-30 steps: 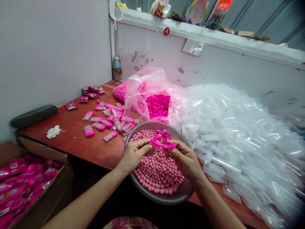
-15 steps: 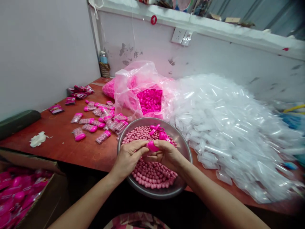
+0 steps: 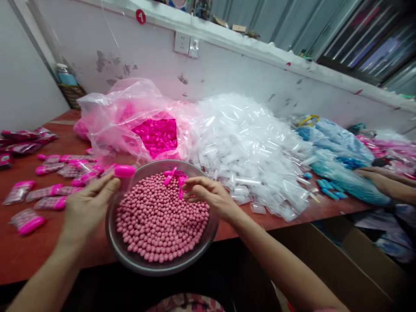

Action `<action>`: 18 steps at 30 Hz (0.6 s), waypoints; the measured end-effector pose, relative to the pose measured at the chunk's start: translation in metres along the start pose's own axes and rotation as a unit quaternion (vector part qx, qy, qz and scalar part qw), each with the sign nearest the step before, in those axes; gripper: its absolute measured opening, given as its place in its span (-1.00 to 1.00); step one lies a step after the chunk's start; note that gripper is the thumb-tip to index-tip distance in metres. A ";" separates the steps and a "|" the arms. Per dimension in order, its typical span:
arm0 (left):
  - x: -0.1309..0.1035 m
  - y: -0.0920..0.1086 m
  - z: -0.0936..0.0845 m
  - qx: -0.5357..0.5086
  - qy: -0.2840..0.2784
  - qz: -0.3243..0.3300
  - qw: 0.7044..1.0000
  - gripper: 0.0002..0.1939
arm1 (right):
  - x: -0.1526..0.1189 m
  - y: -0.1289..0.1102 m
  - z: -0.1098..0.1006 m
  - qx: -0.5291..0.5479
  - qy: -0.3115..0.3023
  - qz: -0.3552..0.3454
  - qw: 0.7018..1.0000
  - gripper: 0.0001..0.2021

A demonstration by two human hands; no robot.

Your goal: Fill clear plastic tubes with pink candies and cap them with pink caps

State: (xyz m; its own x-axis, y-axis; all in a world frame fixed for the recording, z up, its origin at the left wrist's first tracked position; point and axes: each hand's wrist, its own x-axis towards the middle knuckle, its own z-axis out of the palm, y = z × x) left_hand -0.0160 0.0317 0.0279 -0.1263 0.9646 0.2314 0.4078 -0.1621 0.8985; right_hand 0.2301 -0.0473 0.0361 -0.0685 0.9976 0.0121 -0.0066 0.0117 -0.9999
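1. Magenta packets [image 3: 27, 145] start us off at far left, lying out at ten o'clock from the bowl [image 3: 210, 236].
2. Closer in, around half past nine, filled tubes [image 3: 52, 190] lie scattered on the red table [image 3: 35, 255], several touching.
3. Over to the left hand [image 3: 87, 208], at the bowl's nine o'clock: thumb and fingers pinched on a pink cap [image 3: 125, 171]! It lies at two o'clock from the palm, above the bowl's ten o'clock rim, long axis running nine to three. Something clear seems to hang beneath; too blurred to settle.
4. Behind, at eleven, the bag [image 3: 107, 104] gapes, crammed with loose caps [image 3: 157, 134].
5. Centre stage, the bowl, well stocked with beads [image 3: 162, 225]; pink pieces [image 3: 181, 186] rest on them towards one o'clock.
6. And here's the tight one: the right hand [image 3: 211, 197], at half past two, fingers parted and half curled, nothing seen in its grasp. Those pieces lie at nine o'clock off its fingertips, so close that contact can't be told; the nearest runs roughly twelve to six. This hand is the nearer by plenty.
7. Clear tubes [image 3: 250, 151] heap up at two.
8. Further out, a blue bag [image 3: 341, 138] towards half past two, another person's hand [image 3: 373, 175] at three.
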 end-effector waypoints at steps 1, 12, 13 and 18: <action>0.009 0.002 -0.003 0.018 0.039 -0.003 0.999 -0.63 | -0.008 0.000 -0.020 -0.109 0.038 -0.015 0.993 -0.73; -0.022 0.024 0.026 -0.056 -0.095 0.018 0.994 -0.62 | -0.045 0.077 -0.145 -0.708 0.096 0.038 0.699 -0.88; -0.027 0.024 0.029 -0.063 -0.109 0.009 0.992 -0.62 | -0.043 0.077 -0.146 -0.703 0.104 0.032 0.703 -0.87; -0.053 0.029 0.039 -0.101 -0.228 0.012 0.968 -0.71 | -0.034 0.054 -0.128 -0.585 0.191 -0.016 0.788 -0.79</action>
State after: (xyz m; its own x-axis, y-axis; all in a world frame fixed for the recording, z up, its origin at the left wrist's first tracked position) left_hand 0.0379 -0.0157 0.0276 0.3116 0.9444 0.1053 0.2147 -0.1779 0.9603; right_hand 0.3594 -0.0723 -0.0188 0.2201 0.9407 0.2580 0.9373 -0.1307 -0.3230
